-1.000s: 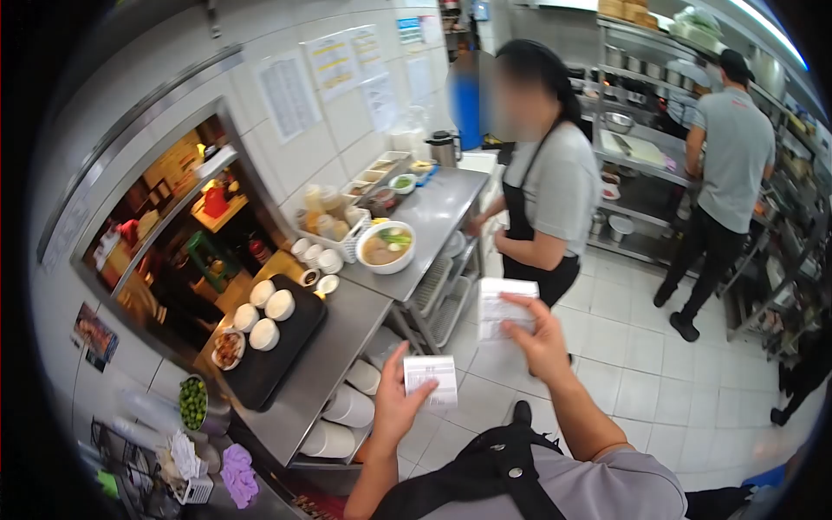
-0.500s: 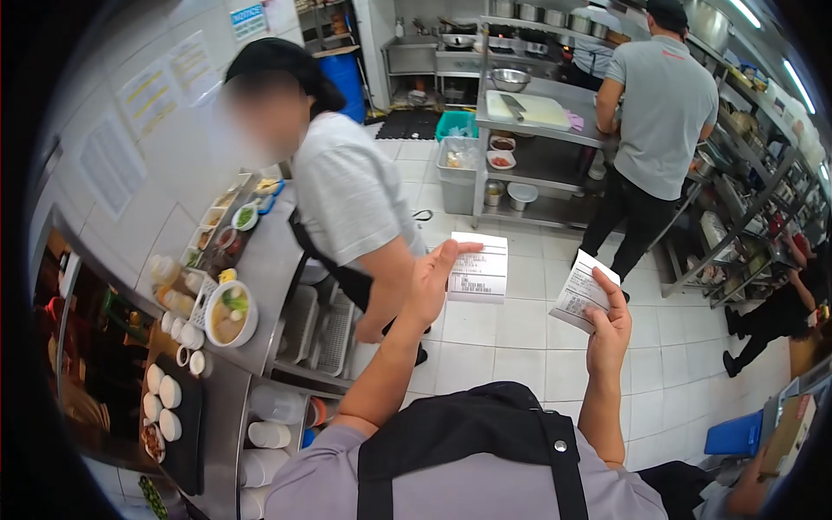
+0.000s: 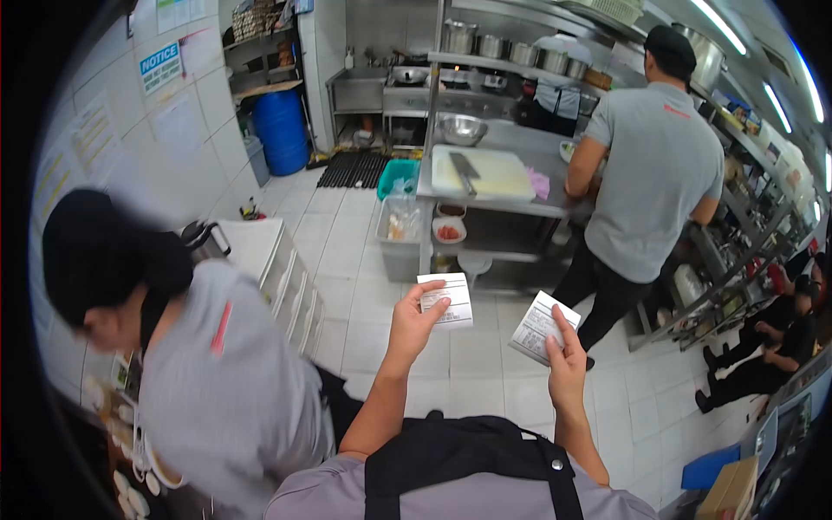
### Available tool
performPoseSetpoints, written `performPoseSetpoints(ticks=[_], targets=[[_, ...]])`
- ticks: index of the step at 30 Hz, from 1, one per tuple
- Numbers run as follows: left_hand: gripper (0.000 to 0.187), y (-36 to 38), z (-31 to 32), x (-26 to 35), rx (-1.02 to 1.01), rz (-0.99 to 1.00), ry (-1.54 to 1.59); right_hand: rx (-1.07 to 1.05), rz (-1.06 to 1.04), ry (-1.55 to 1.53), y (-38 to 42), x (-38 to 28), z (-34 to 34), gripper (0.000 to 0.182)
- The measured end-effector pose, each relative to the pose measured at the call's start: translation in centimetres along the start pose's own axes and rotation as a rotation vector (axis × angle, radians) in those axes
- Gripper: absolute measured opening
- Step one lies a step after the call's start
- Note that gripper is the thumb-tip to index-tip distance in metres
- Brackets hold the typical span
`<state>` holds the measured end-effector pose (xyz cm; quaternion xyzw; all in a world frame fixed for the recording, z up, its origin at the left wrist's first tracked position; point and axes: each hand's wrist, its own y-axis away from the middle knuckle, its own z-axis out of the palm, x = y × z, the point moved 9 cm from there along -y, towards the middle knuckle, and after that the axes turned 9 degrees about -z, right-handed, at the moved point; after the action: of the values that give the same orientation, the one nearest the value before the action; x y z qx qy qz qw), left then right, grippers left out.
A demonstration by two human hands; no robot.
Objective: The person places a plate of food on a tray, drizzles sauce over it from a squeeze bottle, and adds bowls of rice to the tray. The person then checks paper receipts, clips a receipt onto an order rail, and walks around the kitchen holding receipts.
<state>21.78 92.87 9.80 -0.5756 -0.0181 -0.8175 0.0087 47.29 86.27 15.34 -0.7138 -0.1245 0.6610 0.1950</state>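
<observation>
Between thumb and fingers, my left hand [image 3: 414,322] pinches a white printed receipt [image 3: 452,305] by its left side. A second printed receipt [image 3: 536,328], tilted, is pinched in my right hand [image 3: 568,362], with the fingers over its right edge. Both slips are held up in front of my chest, apart from each other, above the tiled floor. Their print is too small to read.
A co-worker in grey [image 3: 234,381] bends close on my left. Another person in grey [image 3: 654,182] stands at the steel counter [image 3: 485,196], which bears a cutting board [image 3: 503,178] with a knife [image 3: 464,169]. A grey bin [image 3: 400,256] stands beside it. Two people in black sit far right.
My view has swung left and farther into the kitchen. The co-worker on the left now stoops lower and nearer. Both receipts stay in my hands; the left thumb now lies over its slip.
</observation>
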Motion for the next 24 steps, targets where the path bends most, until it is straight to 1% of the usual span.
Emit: performPoseSetpoints(ticks=[1,3,4,5,7,9,10,11,12,13,15,17,18,23,24], targets=[[0.032,-3.0,0.2,0.5,-0.007,0.014,-0.001,-0.014,-0.037,0.025,-1.9,0.2,0.2,0.045],[0.037,-8.8,0.8,3.2,0.034,0.208,-0.165,0.013,-0.067,0.050,-5.6,1.2,-0.7,0.045],[0.041,-11.8,1.6,4.7,0.007,0.276,-0.200,0.039,-0.085,0.080,-7.2,1.8,-1.6,0.045],[0.043,-14.4,2.5,5.9,-0.041,0.293,-0.185,0.076,-0.080,0.078,-8.2,2.7,-2.4,0.045],[0.044,-20.1,4.7,9.7,-0.074,0.444,-0.256,0.150,-0.071,0.069,-10.9,5.2,-4.7,0.045],[0.047,-26.4,6.4,13.2,-0.064,0.621,-0.409,0.201,-0.033,0.064,-13.2,7.4,-6.6,0.045],[0.050,-29.5,7.4,14.7,-0.104,0.657,-0.376,0.228,-0.020,0.064,-14.4,8.6,-7.7,0.047],[0.051,-32.2,8.4,16.6,-0.097,0.738,-0.458,0.254,-0.003,0.063,-15.5,10.0,-8.8,0.048],[0.052,-34.5,9.5,18.4,-0.108,0.761,-0.479,0.287,-0.007,0.094,-16.7,10.9,-9.8,0.049],[0.050,-37.7,10.3,19.8,-0.100,0.831,-0.522,0.322,-0.019,0.071,-18.1,11.1,-10.3,0.049],[0.042,-42.9,12.2,22.6,-0.160,0.786,-0.385,0.372,-0.053,0.159,-20.9,13.1,-12.2,0.046],[0.033,-47.8,13.8,25.1,-0.204,0.686,-0.290,0.401,-0.024,0.041,-24.2,14.5,-12.7,0.047],[0.029,-50.0,14.2,26.8,-0.171,0.772,-0.348,0.401,-0.018,0.034,-26.0,14.9,-12.7,0.048],[0.021,-60.9,14.9,33.0,-0.129,0.866,-0.255,0.419,-0.065,0.076,-33.3,15.2,-11.4,0.045],[0.020,-62.6,14.7,34.3,-0.061,0.899,-0.255,0.426,-0.088,0.093,-34.1,15.5,-11.3,0.045]])
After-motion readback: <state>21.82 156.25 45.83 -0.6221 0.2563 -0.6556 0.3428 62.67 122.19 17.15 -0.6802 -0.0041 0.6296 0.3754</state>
